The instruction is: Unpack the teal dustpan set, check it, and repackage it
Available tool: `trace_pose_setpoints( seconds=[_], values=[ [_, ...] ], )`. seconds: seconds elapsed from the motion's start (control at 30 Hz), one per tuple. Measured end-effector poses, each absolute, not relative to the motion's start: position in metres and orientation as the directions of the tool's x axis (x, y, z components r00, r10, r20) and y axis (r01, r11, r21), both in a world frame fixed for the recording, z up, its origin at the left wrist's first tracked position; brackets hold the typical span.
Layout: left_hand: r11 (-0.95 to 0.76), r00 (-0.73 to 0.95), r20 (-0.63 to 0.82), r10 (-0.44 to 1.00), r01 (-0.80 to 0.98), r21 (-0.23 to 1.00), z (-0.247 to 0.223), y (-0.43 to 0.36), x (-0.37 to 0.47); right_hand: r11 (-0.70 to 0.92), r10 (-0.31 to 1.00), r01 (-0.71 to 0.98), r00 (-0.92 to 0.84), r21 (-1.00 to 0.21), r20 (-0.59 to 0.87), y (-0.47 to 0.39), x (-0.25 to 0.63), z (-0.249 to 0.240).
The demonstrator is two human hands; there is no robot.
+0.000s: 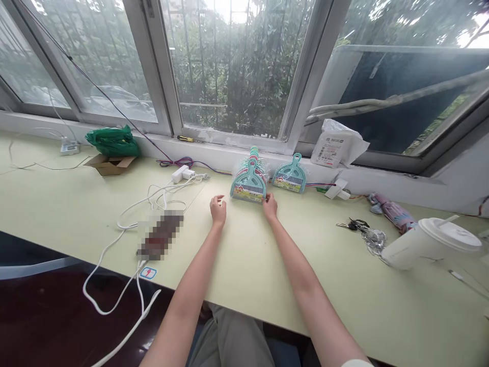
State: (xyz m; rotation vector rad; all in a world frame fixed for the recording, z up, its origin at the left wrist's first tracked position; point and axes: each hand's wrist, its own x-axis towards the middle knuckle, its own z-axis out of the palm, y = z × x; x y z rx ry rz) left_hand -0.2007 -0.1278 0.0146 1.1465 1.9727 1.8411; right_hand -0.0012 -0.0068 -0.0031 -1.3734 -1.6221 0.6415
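A row of small teal and pink dustpans point(248, 184), wrapped in clear plastic, stands upright on the table by the window wall. The front one has a printed label and what looks like a brush across its pan. My right hand point(270, 206) has its fingers closed at the lower right corner of this front dustpan. To the left of the row, my left hand point(218, 210) is raised with loosely bent fingers apart and nothing in them. Another teal dustpan point(290, 176) leans by itself against the wall, to the right of the row.
White cables and a power strip point(179, 174) lie left, near a blurred-out object point(160, 235). A green bag point(112, 141) sits on a cardboard box point(109, 164). Rightward are a tissue pack point(336, 145), keys point(353, 224), a folded umbrella point(393, 213) and a white cup point(416, 244).
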Motion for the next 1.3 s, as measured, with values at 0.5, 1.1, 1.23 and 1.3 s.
trace_pose_setpoints(
  seconds=[0.5,1.1,1.23,1.3],
  values=[
    [-0.142,-0.250,0.067,0.966,-0.293,0.946,0.019,-0.139,-0.144,0.772,0.636,0.493,-0.585,-0.402,0.503,-0.144,0.052,0.020],
    [-0.037,-0.151,-0.002,0.989,-0.252,0.967,0.027,-0.157,-0.139,-0.012,0.998,-0.280,0.048,-0.960,-0.027,-0.157,0.058,0.018],
    [-0.051,-0.239,-0.011,0.971,-0.251,0.967,0.022,-0.153,-0.148,-0.015,1.000,-0.257,0.000,-0.966,-0.015,-0.151,0.063,0.022],
    [-0.058,-0.296,-0.035,0.955,-0.300,0.952,0.021,-0.151,-0.154,-0.031,0.998,-0.252,-0.057,-0.967,-0.017,-0.149,0.065,0.024]
  ],
)
